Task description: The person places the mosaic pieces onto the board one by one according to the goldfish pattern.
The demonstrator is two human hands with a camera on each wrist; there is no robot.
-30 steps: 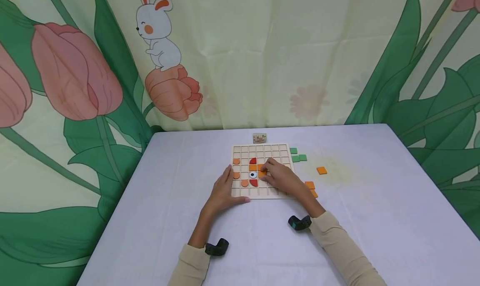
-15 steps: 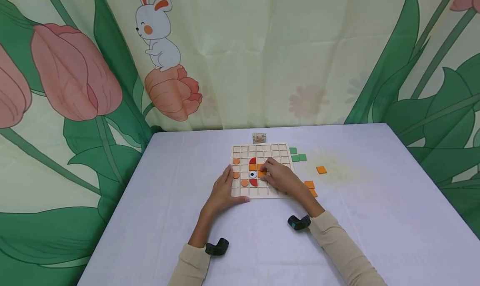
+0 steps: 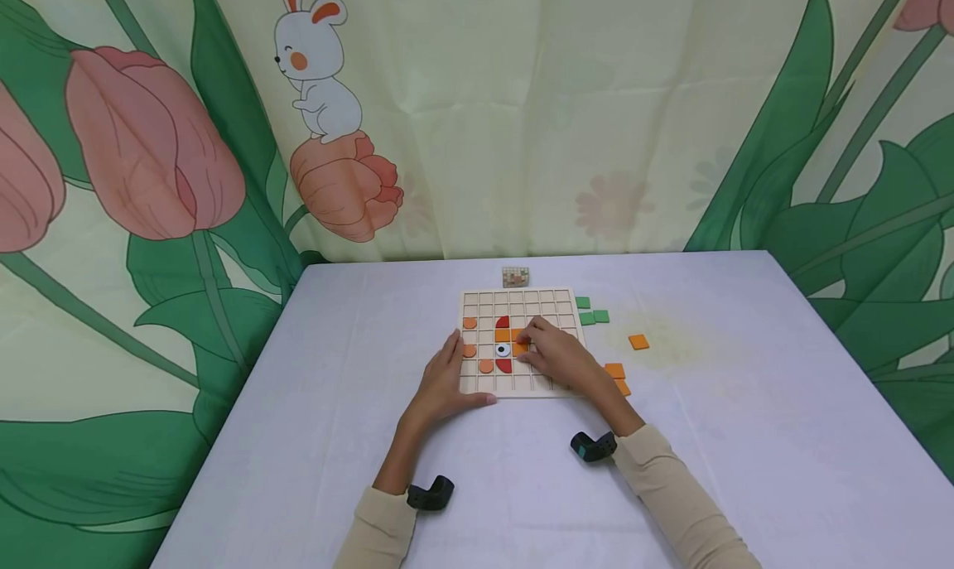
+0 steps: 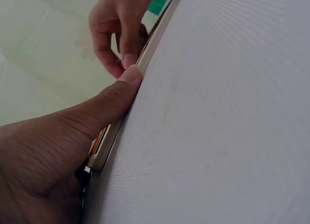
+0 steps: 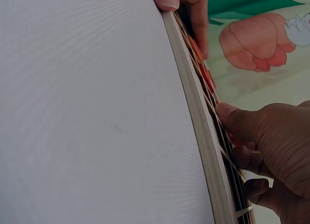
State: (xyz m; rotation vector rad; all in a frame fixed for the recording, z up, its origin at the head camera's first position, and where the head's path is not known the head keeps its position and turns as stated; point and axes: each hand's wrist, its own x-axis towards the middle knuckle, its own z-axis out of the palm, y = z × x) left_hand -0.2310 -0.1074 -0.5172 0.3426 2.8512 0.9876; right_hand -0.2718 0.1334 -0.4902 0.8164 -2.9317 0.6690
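Note:
A square wooden grid board [image 3: 486,300] lies on the white-covered table. My left hand [image 3: 441,384] rests at its near left corner, thumb along the front edge and long fingers against the left side. On the grid my right hand [image 3: 561,355] pinches an orange tile [image 3: 519,350] between thumb and fingers, partly hiding it. Beside that sit an eye tile [image 3: 503,350], another orange square [image 3: 503,335], and red rounded pieces [image 3: 504,367] above and below. Several orange discs [image 3: 486,366] occupy cells on the left. In the right wrist view, the right thumb [image 5: 230,116] touches the board's top.
Green square tiles [image 3: 588,318] lie off the board's far right edge. Loose orange tiles [image 3: 614,371] are near the right forearm, with one more orange tile [image 3: 638,342] farther right. A small patterned item [image 3: 515,277] stands behind the board. A printed curtain [image 3: 477,113] hangs behind the table.

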